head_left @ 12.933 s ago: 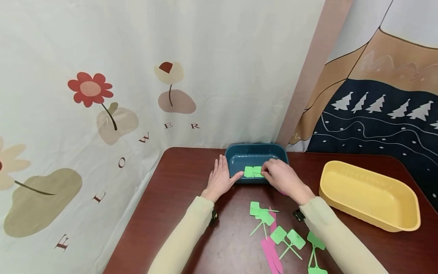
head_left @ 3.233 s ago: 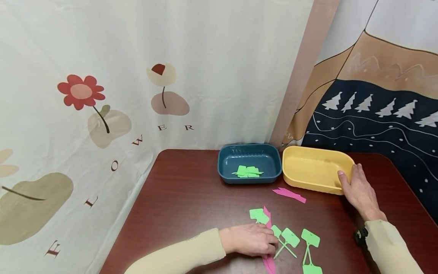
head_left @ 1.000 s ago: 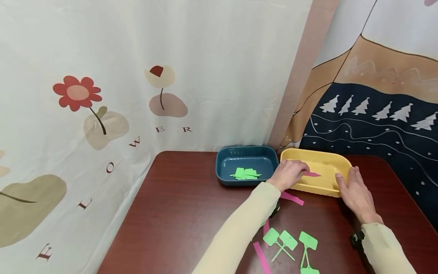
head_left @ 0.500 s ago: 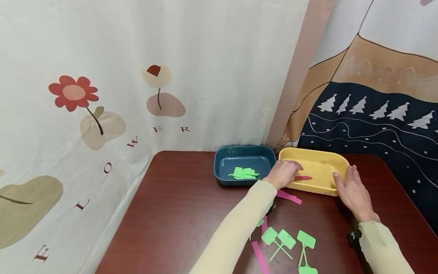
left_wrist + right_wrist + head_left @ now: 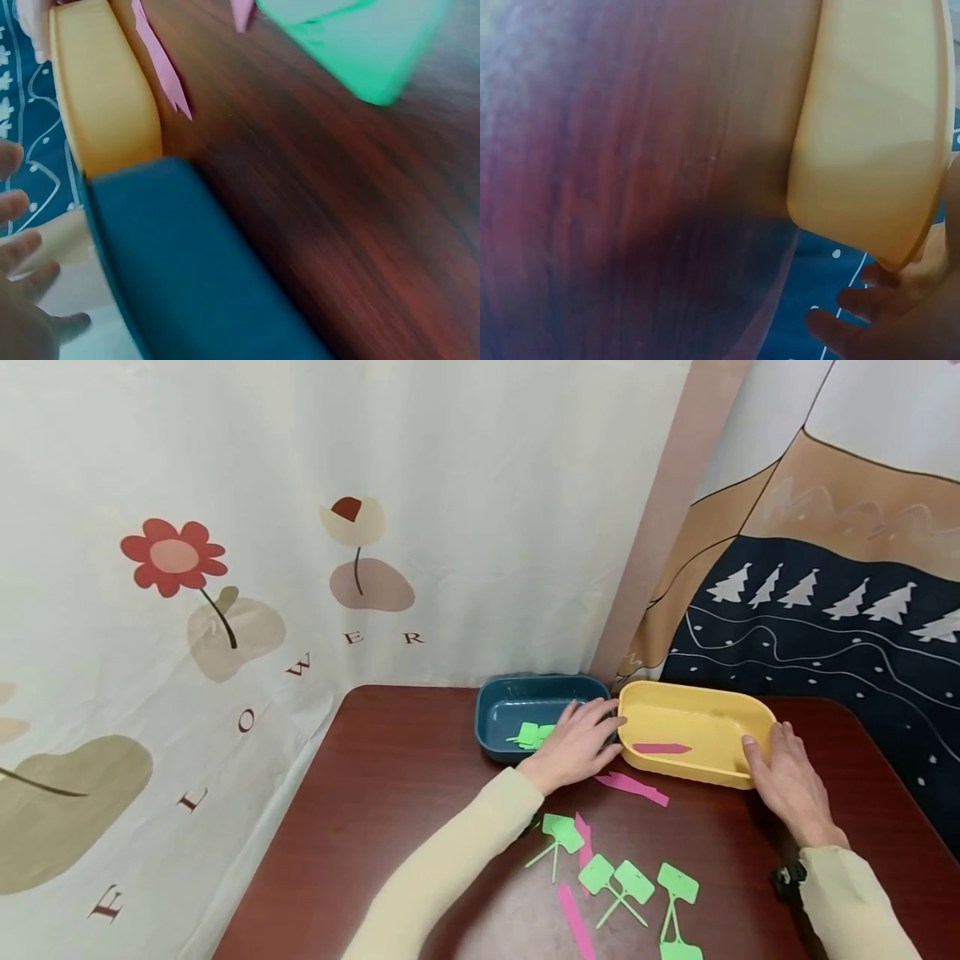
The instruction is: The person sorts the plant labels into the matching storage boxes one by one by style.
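Observation:
My left hand [image 5: 577, 743] hovers with fingers spread and nothing held, over the right end of the blue basin [image 5: 491, 747]. Several green T-shaped plant tags [image 5: 528, 735] lie in that basin, partly covered by the hand. Fingers straight, my right hand [image 5: 791, 789] rests against the right end of the yellow basin [image 5: 693, 771], thumb at its rim. One pink strip with a pointed end, like a plant label [image 5: 662, 748], lies inside the yellow basin. In the left wrist view, the spread left fingers [image 5: 19, 251] show beside the blue basin's wall [image 5: 180, 255].
Pink strips [image 5: 633, 787] lie in front of the yellow basin, with another pink strip [image 5: 576, 922] nearer the front. More green T-shaped tags [image 5: 633, 882] are scattered over the brown table [image 5: 390, 777]. A printed curtain [image 5: 480, 527] hangs behind.
The yellow basin has moved left, up beside the blue one. My left hand carried a pink strip from the table into it, let go, and has now drawn back left. Green tags in the blue basin increased.

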Motion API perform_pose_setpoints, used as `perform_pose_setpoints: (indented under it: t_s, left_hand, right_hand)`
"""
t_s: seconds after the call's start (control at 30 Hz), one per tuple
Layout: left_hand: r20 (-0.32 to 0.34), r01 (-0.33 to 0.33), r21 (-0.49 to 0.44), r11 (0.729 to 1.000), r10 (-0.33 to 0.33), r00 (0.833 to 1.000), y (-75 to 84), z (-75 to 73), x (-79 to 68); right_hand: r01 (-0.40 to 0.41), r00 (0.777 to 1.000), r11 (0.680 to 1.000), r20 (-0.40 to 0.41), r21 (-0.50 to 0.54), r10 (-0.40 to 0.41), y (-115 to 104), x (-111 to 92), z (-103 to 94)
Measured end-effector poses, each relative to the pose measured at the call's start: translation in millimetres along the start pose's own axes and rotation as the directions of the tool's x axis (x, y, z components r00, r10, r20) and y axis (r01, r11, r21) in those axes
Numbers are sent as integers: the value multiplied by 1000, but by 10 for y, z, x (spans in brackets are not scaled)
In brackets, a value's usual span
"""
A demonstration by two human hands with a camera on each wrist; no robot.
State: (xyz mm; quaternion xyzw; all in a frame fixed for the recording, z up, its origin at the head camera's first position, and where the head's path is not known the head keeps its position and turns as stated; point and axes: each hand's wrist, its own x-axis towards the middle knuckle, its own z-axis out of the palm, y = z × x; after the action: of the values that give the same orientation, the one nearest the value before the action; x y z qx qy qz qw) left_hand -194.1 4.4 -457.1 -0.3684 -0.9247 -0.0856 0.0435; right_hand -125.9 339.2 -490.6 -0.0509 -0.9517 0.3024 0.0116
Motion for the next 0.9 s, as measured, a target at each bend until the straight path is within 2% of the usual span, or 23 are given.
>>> perform_pose_setpoints:
  t_s: [0.07,0.17,0.33,0.53,0.7,0.9]
  left_hand:
    - [1,36,-26,999,-36,999,-54,-30,-131]
    - [37,116,-73,991,-113,993,-109,-92,-347]
    - [60,209,-101,973,-204,977,-198,-145,-692]
    - [1,228,-125,966,-229,973,-313,-142,-1003]
    - [-47,232,-144,962,-241,969,-387,-149,-1185]
    - [-107,237,-174,956,-258,960,-427,-180,-1389]
  right_hand:
    - [-2,1000,1000,-17,-2,2,3,-11,-33]
    - [0,999,1000,-53,-16,-1,-25,-37,-82]
    - [78,983,995,-161,-61,-87,-187,-135,-92]
    - [228,936,967,-250,-111,-250,-550,-350,-6]
    - [347,889,925,-260,-154,-377,-844,-514,122]
    - [411,875,896,-201,-169,-440,-1051,-679,318]
